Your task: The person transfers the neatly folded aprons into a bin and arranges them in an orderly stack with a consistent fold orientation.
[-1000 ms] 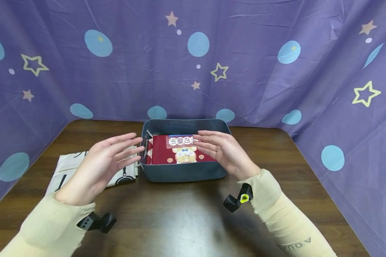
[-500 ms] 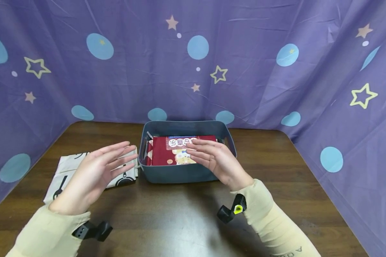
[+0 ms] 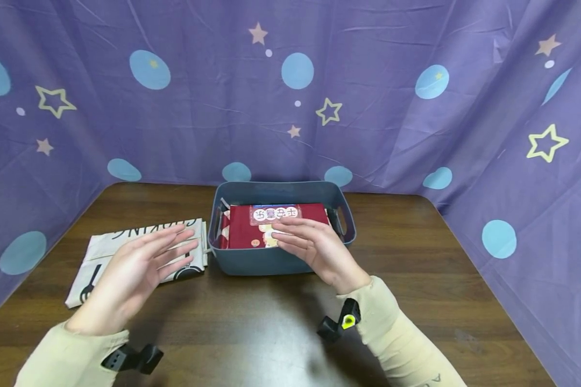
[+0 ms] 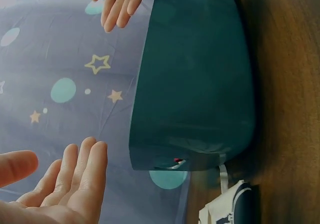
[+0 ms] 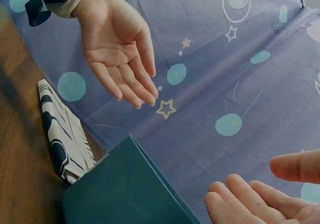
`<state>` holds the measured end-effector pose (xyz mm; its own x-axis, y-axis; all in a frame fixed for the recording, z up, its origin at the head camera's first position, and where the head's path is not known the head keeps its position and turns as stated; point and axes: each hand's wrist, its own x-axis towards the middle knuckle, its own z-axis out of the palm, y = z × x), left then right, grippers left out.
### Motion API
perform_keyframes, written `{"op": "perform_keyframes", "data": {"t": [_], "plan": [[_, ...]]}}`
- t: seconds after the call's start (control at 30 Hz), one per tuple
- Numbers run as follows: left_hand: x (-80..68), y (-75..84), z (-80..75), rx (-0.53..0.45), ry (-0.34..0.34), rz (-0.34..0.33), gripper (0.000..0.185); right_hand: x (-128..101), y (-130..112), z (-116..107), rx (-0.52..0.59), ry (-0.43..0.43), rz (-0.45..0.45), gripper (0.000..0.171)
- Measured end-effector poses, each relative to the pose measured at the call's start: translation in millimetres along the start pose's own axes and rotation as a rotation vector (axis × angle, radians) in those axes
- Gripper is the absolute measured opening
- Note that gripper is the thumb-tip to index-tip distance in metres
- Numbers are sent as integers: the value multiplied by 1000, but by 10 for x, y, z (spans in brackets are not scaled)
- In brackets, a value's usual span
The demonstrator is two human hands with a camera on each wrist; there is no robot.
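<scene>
On the dark wooden table (image 3: 416, 269) walled by starry purple cloth (image 3: 416, 134), both hands hover flat-fingered, holding nothing.

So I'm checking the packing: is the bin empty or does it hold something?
Not empty: a red packet lies flat inside the bin.
</scene>
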<state>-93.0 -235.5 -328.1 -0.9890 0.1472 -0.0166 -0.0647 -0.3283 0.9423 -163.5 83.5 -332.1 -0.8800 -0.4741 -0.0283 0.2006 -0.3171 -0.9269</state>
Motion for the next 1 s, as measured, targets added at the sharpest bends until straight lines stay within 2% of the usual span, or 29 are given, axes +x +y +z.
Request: {"op": "perform_keyframes", "data": {"t": [0.37,0.63,0.83,1.0], "plan": [[-49,-104,-122,-63,-23,24,26,47,124,44,28,4,26,40],[-74,-164,-184,-130,-27,20,28,36,208,64,29,-31,31,42],[-98,-208,-248,-183,-54,15,32,34,286,81,61,-61,51,46],[-112,-234,-284,-184,-61,21,33,33,344,102,102,-65,55,45]]}}
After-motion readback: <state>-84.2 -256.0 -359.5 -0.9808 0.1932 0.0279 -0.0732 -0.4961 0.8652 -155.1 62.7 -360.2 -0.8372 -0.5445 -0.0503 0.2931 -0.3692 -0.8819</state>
